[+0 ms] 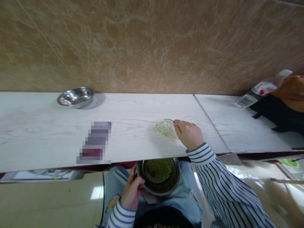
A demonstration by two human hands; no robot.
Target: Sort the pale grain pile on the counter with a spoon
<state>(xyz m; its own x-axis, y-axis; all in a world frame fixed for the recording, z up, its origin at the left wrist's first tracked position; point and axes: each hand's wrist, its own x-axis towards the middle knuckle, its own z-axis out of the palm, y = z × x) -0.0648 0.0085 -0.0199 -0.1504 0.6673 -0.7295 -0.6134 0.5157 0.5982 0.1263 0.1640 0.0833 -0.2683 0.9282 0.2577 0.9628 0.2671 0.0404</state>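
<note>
My left hand (133, 189) grips the rim of a metal bowl (177, 177) on my lap, just below the table's front edge. Green beans that look like mung beans (159, 168) lie inside it. On the table, my right hand (189, 133) is closed around what looks like a metal spoon (169, 120); only a thin curved part of it shows past the fingers. That part touches the far side of a small spread of pale grains (166, 129), like rice, with some green beans mixed in.
An empty-looking steel bowl (77, 97) stands near the wall at the left. A pixelated flat object (96, 142) lies near the front edge. A plastic bottle (260, 90) leans by a black and orange bag (285, 104) at the right. A seam (211, 122) crosses the tabletop.
</note>
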